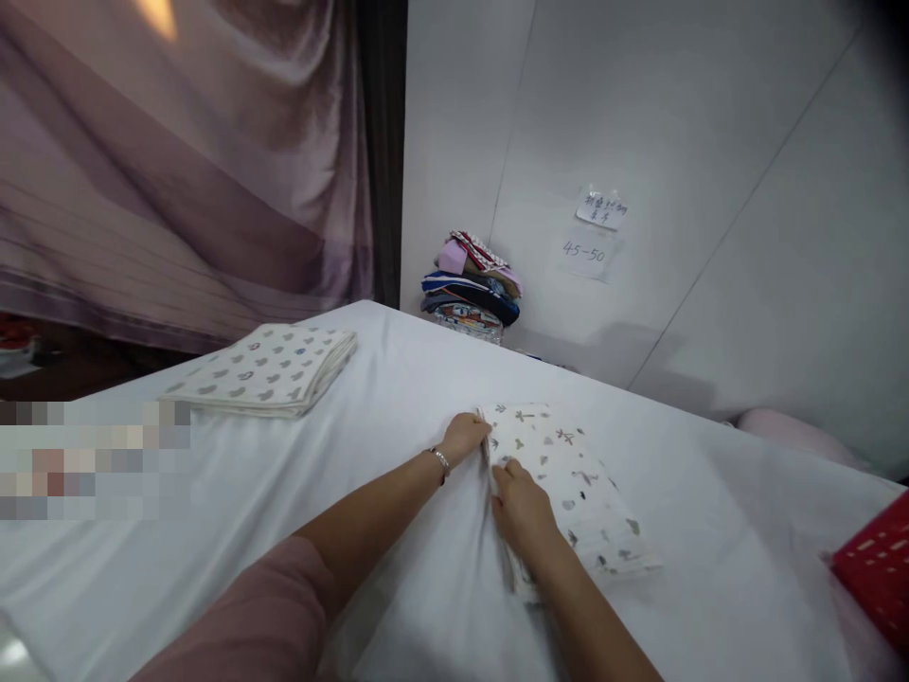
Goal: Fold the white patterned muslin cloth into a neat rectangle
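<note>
A folded white cloth with small plant and animal prints [579, 474] lies flat on the white-covered table [398, 379]. My left hand [465, 436], with a bracelet at the wrist, pinches the cloth's far left corner. Its fingers are closed on that edge. My right hand [522, 507] is on the left edge nearer to me, fingers curled round the fold, with the thumb side toward the edge. Another folded cloth with grey mouse-head shapes [270, 369] rests on the table at the left, untouched.
A stack of folded clothes [472, 284] stands beyond the far table edge by the grey wall. Paper notes [586, 251] hang on that wall. At the right edge is a red patterned item [877, 568]. A purple curtain [213, 170] hangs at the left.
</note>
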Demonstrator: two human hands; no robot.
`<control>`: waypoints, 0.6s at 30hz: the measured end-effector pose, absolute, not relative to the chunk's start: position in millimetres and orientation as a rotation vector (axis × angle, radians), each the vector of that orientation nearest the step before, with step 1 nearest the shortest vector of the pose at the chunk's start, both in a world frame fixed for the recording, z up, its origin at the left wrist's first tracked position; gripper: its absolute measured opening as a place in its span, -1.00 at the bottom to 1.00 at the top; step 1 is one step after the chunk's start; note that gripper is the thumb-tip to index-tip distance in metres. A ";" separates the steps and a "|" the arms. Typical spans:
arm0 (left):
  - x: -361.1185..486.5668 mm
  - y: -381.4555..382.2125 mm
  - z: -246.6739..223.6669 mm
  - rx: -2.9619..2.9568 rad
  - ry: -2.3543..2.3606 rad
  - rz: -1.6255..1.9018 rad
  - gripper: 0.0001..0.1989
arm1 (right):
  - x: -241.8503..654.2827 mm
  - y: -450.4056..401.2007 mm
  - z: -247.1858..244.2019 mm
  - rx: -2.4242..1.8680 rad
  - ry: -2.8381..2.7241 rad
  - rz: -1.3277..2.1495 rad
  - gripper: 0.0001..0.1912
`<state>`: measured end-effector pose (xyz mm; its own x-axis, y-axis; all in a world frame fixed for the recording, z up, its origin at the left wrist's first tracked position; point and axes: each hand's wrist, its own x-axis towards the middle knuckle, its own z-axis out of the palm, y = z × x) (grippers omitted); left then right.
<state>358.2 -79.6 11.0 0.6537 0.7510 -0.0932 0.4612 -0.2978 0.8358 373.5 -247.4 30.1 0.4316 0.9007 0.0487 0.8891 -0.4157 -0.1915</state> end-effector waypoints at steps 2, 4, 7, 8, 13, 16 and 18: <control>360.3 -78.1 11.3 1.951 0.948 0.409 -0.71 | 371.7 -246.6 30.4 -2.506 -1.595 0.069 -0.73; 363.0 -77.1 12.8 1.958 0.956 0.438 -0.66 | 370.0 -246.0 31.5 -2.522 -1.604 0.060 -0.72; 365.3 -76.6 13.6 1.983 0.964 0.506 -0.71 | 368.2 -245.7 33.3 -2.537 -1.611 0.048 -0.74; 365.2 -76.3 12.9 1.995 0.966 0.526 -0.74 | 368.0 -245.7 33.6 -2.539 -1.615 0.042 -0.74; 362.0 -71.5 6.7 2.062 1.000 0.483 -0.76 | 368.3 -246.0 31.9 -2.543 -1.639 0.011 -0.73; 363.2 -66.8 7.4 2.094 1.016 0.411 -0.74 | 368.3 -245.6 30.7 -2.541 -1.646 -0.006 -0.72; 365.9 -63.8 10.0 2.115 1.030 0.375 -0.66 | 367.8 -245.2 30.8 -2.534 -1.659 -0.023 -0.71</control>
